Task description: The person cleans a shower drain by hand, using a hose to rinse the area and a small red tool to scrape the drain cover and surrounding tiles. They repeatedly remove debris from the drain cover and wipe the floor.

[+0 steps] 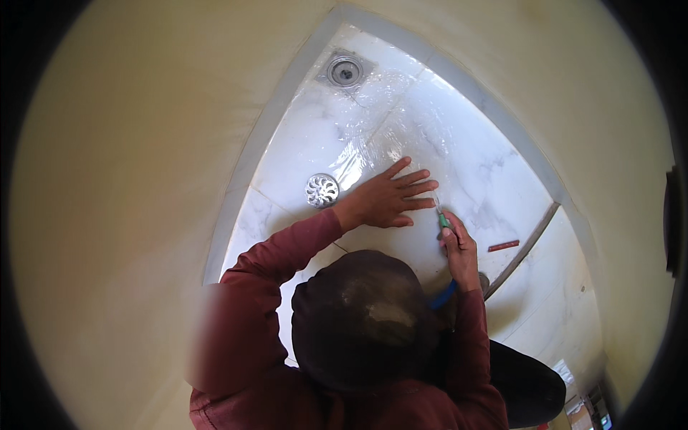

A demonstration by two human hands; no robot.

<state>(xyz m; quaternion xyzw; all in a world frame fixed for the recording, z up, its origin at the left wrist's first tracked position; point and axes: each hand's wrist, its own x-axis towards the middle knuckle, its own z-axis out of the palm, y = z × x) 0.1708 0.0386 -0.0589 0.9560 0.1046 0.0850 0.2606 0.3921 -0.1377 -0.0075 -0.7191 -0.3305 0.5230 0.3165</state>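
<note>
My left hand (396, 199) is open just above the wet white marble floor (473, 150), palm down with its fingers spread to the right. To its right, my right hand (460, 245) is closed around a small green piece (444, 221) that looks like a hose end. A thin clear streak, seemingly water, runs from its tip beside the left fingertips. Part of a blue hose (443, 295) shows below the right wrist; its link to the green piece is hidden. Left of the left wrist lies a round silver drain cover (322, 190) with curved slots.
A round floor drain (345, 72) sits uncovered in the far corner, with rippling water nearby. A reddish-brown stick (504, 246) lies right of the right hand, near a dark raised strip (523, 251). Grey skirting (276, 118) and cream walls (129, 179) enclose the corner.
</note>
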